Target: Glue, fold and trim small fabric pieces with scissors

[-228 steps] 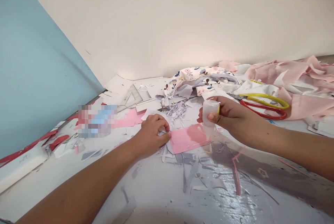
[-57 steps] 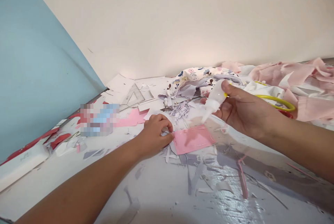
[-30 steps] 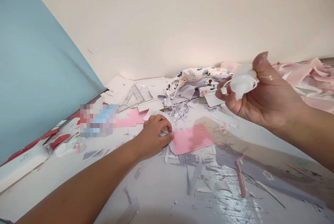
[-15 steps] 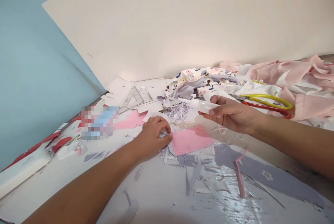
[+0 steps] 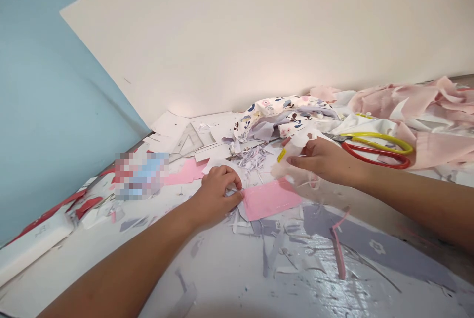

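My left hand (image 5: 221, 192) is closed, thumb and fingers pinching the left edge of a pink rectangle of paper or cloth (image 5: 273, 200). Shiny clear lines, like glue, run near the rectangle's edges. Above its far right corner, my right hand (image 5: 320, 159) is closed around a whitish translucent glue bottle (image 5: 294, 147) with a small yellow label. Motion smears the bottle, and its nozzle cannot be made out. Scissors (image 5: 377, 149) with yellow and red handles lie just right of my right hand.
Shredded paper bits (image 5: 254, 157) are heaped behind the pink rectangle. A floral cloth (image 5: 268, 110) and pink fabric (image 5: 411, 103) lie at the back. A triangular ruler (image 5: 190, 138) stands left of them. A grey-violet strip (image 5: 370, 244) stretches along the front right. A big cream board (image 5: 259, 36) rises behind.
My right hand has turned the glue bottle, so its yellow label now shows and the nozzle no longer points clearly left. My left hand and the pink rectangle have stayed put.
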`<state>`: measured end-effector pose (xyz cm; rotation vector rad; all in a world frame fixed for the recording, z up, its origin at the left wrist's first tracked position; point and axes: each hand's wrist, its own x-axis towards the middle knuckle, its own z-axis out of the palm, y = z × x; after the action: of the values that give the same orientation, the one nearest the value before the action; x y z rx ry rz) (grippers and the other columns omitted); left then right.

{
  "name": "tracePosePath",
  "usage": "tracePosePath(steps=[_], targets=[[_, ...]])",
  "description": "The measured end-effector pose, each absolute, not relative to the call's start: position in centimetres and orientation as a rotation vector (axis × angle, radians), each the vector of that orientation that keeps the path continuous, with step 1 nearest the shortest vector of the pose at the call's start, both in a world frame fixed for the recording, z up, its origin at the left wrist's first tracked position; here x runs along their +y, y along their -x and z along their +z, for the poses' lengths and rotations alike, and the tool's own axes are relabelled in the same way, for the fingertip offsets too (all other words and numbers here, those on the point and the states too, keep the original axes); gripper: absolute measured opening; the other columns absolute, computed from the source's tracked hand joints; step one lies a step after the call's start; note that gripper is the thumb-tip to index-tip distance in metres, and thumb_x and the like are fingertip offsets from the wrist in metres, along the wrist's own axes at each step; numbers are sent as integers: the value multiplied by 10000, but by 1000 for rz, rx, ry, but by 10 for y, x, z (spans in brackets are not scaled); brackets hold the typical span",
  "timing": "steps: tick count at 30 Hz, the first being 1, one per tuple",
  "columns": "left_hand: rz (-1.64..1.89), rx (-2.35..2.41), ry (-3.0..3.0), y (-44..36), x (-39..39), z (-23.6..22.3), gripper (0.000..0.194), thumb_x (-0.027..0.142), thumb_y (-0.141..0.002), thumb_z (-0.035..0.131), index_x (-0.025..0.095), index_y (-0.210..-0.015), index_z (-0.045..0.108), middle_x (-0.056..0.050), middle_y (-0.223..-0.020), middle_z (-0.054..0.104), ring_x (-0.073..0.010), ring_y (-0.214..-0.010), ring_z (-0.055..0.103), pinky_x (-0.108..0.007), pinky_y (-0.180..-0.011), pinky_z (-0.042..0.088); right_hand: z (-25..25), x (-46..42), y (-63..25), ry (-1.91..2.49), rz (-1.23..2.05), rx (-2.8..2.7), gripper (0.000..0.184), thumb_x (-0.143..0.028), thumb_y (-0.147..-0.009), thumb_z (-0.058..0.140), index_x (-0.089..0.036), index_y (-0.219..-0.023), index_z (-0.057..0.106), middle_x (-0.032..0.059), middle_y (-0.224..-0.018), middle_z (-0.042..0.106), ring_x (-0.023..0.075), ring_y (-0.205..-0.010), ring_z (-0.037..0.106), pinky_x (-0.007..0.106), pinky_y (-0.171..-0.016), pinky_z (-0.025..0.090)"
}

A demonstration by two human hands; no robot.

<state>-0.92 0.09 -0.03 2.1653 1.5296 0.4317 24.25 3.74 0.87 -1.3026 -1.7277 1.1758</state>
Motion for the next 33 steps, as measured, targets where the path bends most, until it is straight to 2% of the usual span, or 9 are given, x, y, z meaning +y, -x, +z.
tracePosePath(steps=[4,8,11,14,22,27,31,33], targets=[[418,1519,-2171,9,2,0,125,348,-772,469,249,-792,542,-26,-1054,487,-231,-1051,416,-310,-690,433,13,34,-240,1258,1031,-1921,22,-247,-667,599,-226,-659,597,-6,-711,607,165,-599,546,226,-386,398],[428,1521,-2172,9,2,-2,121,351,-773,468,251,-790,535,-22,-1058,485,-229,-1048,418,-302,-678,433,15,32,-234,1266,933,-2069,62,-193,-651,572,-217,-703,596,-17,-625,554,130,-506,500,222,-389,379],[426,1521,-2173,10,2,-2,119,344,-775,464,250,-791,534,-25,-1056,484,-229,-1049,417,-300,-675,432,14,32,-233,1295,882,-2110,65,-177,-643,560,-215,-695,564,-16,-657,563,126,-509,493,240,-437,376],[422,1526,-2174,10,1,-2,122,346,-775,463,250,-789,537,-24,-1058,484,-230,-1050,415,-302,-675,432,14,33,-232,1328,882,-2138,80,-180,-633,562,-220,-696,531,-13,-705,564,132,-539,493,245,-447,361],[435,1514,-2152,10,1,-2,118,338,-764,471,245,-783,542,-30,-1055,484,-231,-1041,423,-290,-647,435,16,34,-233,1386,1022,-2138,105,-195,-641,549,-222,-716,480,-14,-652,518,129,-473,476,228,-347,331],[442,1496,-2052,10,2,3,105,318,-733,495,233,-754,553,-26,-1038,481,-185,-856,502,-265,-563,432,17,34,-234,1399,1049,-2164,101,-183,-644,536,-214,-708,465,-8,-667,536,128,-495,493,220,-363,334],[443,1454,-1874,13,4,7,116,325,-728,491,229,-773,539,-13,-1036,467,-115,-670,493,-223,-461,397,14,38,-235,1407,1062,-2180,125,-182,-637,533,-210,-749,483,-1,-681,545,141,-528,507,216,-364,342],[462,1427,-1806,16,6,7,129,327,-724,496,223,-789,537,-14,-1025,467,-100,-643,489,-219,-464,399,11,40,-236,1412,1061,-2181,125,-189,-641,532,-209,-752,479,-1,-680,543,142,-531,506,217,-364,345]])
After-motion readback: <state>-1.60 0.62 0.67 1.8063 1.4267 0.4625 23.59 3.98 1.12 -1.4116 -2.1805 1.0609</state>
